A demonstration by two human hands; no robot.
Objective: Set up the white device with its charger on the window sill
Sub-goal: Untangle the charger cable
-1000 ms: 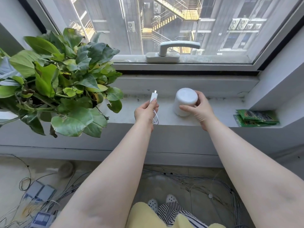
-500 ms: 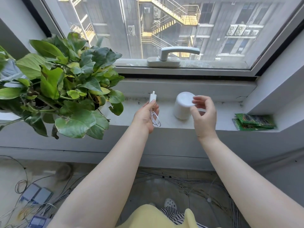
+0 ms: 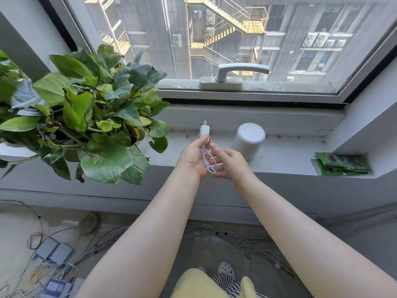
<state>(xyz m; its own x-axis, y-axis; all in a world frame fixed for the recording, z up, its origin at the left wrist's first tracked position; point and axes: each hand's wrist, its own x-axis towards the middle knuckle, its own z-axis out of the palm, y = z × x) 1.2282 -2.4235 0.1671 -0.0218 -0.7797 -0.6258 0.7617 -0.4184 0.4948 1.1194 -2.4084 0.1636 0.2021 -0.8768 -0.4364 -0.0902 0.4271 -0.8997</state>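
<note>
The white cylindrical device point(image 3: 249, 140) stands alone on the window sill point(image 3: 285, 157), right of centre. My left hand point(image 3: 194, 157) grips the white charger plug point(image 3: 204, 131) upright, prongs up, with its thin white cable point(image 3: 208, 161) looped below. My right hand point(image 3: 228, 163) sits just right of the left, fingers spread, its fingertips touching the cable loops. Both hands hover over the sill's front edge, left of the device.
A leafy green potted plant point(image 3: 86, 117) fills the sill's left side. Green packets point(image 3: 341, 163) lie at the sill's right end. The window handle point(image 3: 234, 76) is behind. Cables and small boxes point(image 3: 53, 254) lie on the floor below.
My right hand let go of the white device and moved left to the cable beside my left hand. The device stays standing on the sill.
</note>
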